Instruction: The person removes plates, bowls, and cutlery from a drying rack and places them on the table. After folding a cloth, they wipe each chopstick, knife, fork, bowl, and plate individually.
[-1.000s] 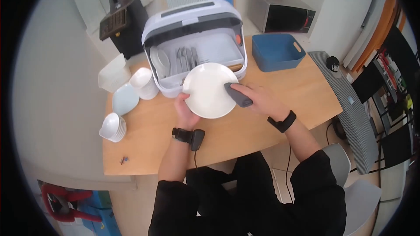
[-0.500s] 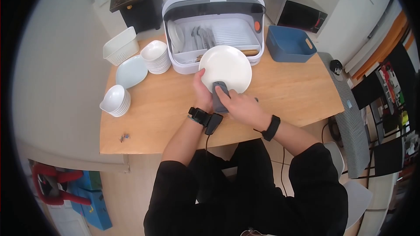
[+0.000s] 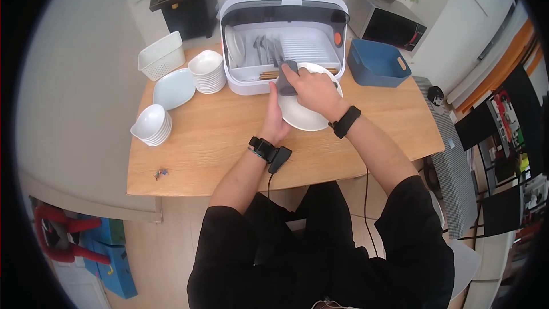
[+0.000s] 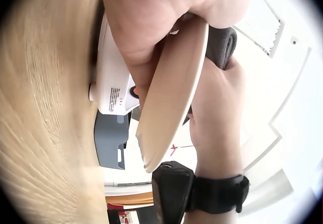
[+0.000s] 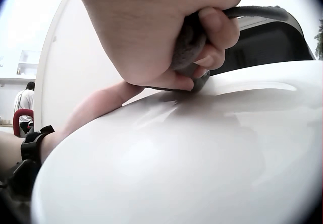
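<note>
My left hand (image 3: 275, 121) grips a round white plate (image 3: 304, 118) by its left edge, thumb at the rim and fingers beneath. In the left wrist view the plate (image 4: 174, 83) stands tilted above the table. My right hand (image 3: 318, 92) holds a folded dark grey cloth (image 3: 287, 84) against the upper left part of the plate. Seen from the right wrist, fingers curl round the bunched cloth (image 5: 187, 50), which presses on the plate's glossy surface (image 5: 171, 158). Part of the plate is hidden under the right hand in the head view.
Behind the plate stands an open white dish box (image 3: 246, 87) with plates, cutlery and chopsticks. A blue bin (image 3: 379, 64) is to its right. At left are a white basket (image 3: 162, 57), a pale blue dish (image 3: 174, 88) and stacked white bowls (image 3: 207, 72), (image 3: 152, 125).
The right hand has moved the cloth from the plate's right side to its near left edge, then up to its upper left. The plate has shifted right in view and tilted.
</note>
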Motion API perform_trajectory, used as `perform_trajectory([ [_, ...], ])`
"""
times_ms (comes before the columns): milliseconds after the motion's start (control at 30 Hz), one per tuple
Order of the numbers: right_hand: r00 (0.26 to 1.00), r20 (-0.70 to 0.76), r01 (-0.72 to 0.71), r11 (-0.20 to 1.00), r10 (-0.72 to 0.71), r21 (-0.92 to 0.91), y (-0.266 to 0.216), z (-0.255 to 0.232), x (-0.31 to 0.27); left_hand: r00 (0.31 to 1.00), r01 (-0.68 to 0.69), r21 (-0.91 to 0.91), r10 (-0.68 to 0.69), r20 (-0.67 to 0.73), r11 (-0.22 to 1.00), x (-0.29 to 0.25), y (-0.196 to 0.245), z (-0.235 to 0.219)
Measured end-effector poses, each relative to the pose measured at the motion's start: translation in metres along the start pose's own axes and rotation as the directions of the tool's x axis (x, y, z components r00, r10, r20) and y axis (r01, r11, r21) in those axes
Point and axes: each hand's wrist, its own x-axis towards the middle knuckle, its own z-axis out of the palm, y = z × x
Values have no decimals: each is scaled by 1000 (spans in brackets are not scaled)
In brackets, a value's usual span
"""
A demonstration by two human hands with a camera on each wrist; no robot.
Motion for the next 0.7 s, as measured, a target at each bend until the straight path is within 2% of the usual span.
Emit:
perform_trajectory([
  [133,999,22,-33,992,36,-125,25,-4,-9,999,-20,34,19,34,999,2,0,-6],
  [400,978,168,-91,978,124,-190,54,-6,-65,998,-59,70,61,-16,996,4,-2,-9],
  [500,967,241,-48,988,84,-148,49,-3,-89,999,-38,73,40,-23,997,6,-5,-15],
  [567,954,292,-74,997,71,-3,41,-5,-103,999,-47,75,47,2,996,9,-8,-21],
  [600,954,292,-79,997,76,-2,37,-4,-109,999,-42,77,42,3,996,9,-8,-21],
  [667,945,325,-87,981,26,173,28,-2,-121,997,-46,119,54,-62,992,9,-10,-20],
  [700,945,325,-92,980,31,175,21,-6,-123,997,-41,122,49,-62,992,9,-12,-21],
])
